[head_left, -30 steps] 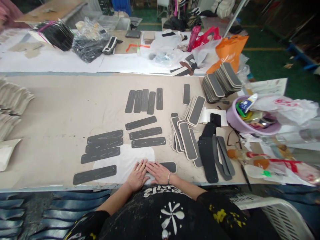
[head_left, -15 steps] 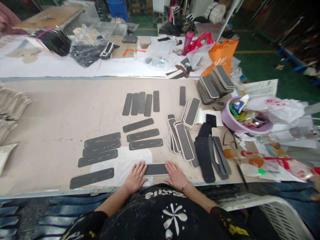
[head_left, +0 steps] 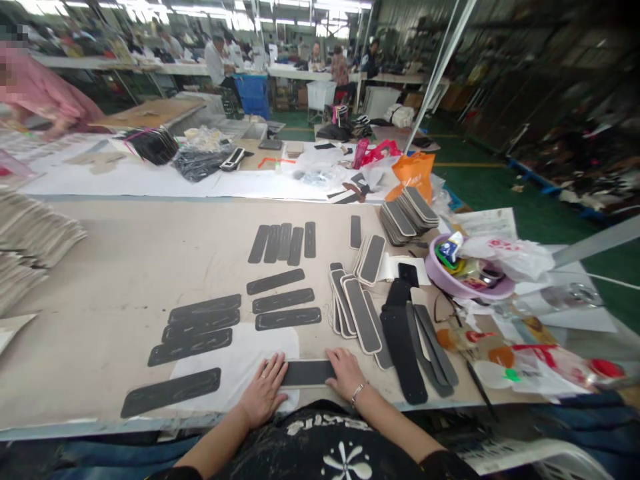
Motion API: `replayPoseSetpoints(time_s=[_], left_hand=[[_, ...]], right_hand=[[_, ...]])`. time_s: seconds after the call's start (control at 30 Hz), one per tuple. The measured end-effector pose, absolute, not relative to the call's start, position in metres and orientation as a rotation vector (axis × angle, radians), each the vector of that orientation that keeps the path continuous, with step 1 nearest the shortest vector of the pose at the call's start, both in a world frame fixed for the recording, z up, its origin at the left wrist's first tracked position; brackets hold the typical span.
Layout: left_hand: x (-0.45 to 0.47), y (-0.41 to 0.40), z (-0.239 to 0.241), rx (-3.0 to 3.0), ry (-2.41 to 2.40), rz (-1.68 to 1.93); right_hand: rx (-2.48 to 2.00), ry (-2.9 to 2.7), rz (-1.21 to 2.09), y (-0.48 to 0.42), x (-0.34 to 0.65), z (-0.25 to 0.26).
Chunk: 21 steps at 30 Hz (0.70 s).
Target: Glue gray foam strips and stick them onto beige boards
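A grey strip with a pale border point(head_left: 307, 373) lies crosswise at the table's near edge, partly over a white sheet point(head_left: 240, 370). My left hand point(head_left: 265, 390) rests flat on its left end, fingers stretched out. At the other end, my right hand point(head_left: 346, 377) has its fingers bent around the strip, thumb on the near side. Left of my hands, several dark strips with shiny streaks lie in a loose group, among them a long dark strip point(head_left: 173, 393). Beyond them stands a row of similar strips point(head_left: 284, 243). A fanned pile of pale-bordered strips point(head_left: 363, 313) lies right of my right hand.
Black curved pieces point(head_left: 403, 350), a phone point(head_left: 408, 273) and a purple basin point(head_left: 470, 287) are on the right. Stacked strips point(head_left: 407, 217) stand behind. Pale sheets point(head_left: 35, 233) are piled at left. A person in pink point(head_left: 55, 90) is at the far left.
My view has tilted up, bringing the far room into sight. The right hand's fingers, flatter before, are now bent around the strip's end. The left hand stays on the other end.
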<state>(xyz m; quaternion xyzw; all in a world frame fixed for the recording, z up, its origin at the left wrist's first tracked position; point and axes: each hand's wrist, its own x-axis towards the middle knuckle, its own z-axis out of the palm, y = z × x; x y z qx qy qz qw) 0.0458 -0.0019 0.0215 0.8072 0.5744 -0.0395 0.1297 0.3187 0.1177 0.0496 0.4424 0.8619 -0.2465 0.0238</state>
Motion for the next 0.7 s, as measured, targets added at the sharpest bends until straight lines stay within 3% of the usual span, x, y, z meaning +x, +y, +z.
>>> replayPoseSetpoints(time_s=[0.17,0.37,0.5,0.7], left_hand=[[0.042,-0.004,0.025,2.430,1.655,-0.059],[0.050,-0.005,0.044,2.329,2.095,0.263],[0.054,-0.013,0.045,2.213,2.186,0.423],[0.060,-0.015,0.025,2.006,1.875,0.485]], right_hand=[[1.420,2.589,-0.890,0.121,0.303,0.053],[1.534,2.655,-1.050,0.139,0.332,0.078],[1.883,2.536,-0.975,0.168,0.375,0.084],[2.234,2.247,-0.748,0.190,0.403,0.062]])
